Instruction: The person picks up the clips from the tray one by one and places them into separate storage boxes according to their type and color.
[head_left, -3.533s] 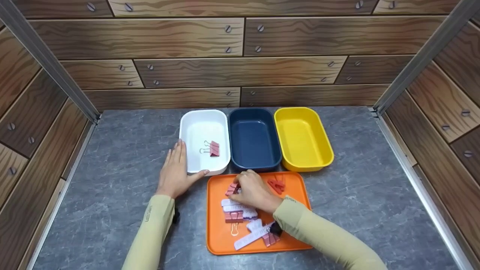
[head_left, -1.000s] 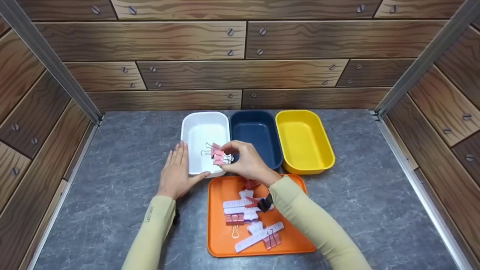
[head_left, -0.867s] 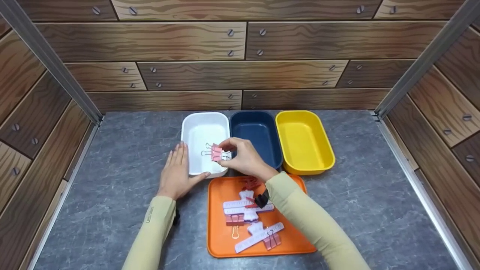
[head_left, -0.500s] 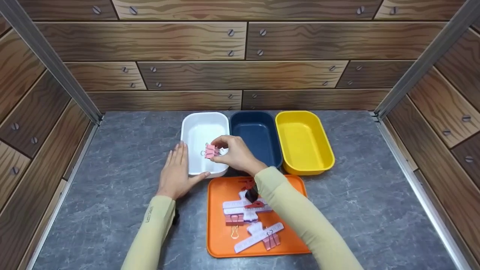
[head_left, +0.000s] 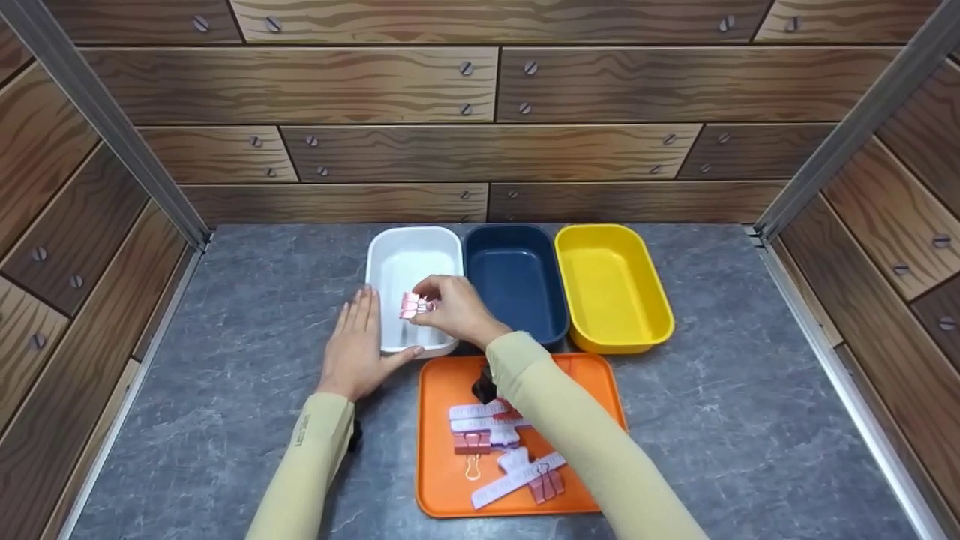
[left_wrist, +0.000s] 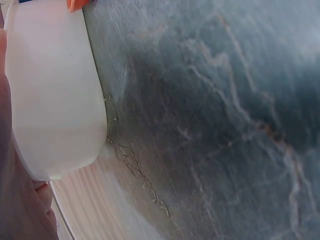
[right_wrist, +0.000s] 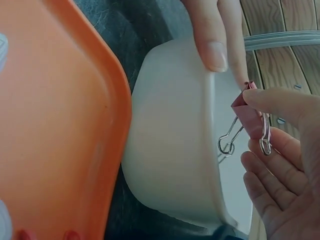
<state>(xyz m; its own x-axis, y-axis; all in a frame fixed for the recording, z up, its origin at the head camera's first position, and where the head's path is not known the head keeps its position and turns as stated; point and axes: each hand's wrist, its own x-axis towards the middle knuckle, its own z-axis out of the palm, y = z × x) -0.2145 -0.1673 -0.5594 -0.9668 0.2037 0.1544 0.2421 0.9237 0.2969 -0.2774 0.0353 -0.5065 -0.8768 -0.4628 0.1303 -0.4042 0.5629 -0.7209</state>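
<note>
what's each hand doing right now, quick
Left hand: open, against the white bin.
Right hand: closed, pinching a pink binder clip.

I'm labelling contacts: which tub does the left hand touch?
The white tub, leftmost; the left hand rests against it, apart from the navy tub and yellow tub.

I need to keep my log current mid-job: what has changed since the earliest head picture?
The right hand has lifted a pink binder clip off the orange tray and carried it forward and left; it now pinches it over the white bin. The left hand stays against the white bin; the dark blue bin and yellow bin stand as before.
</note>
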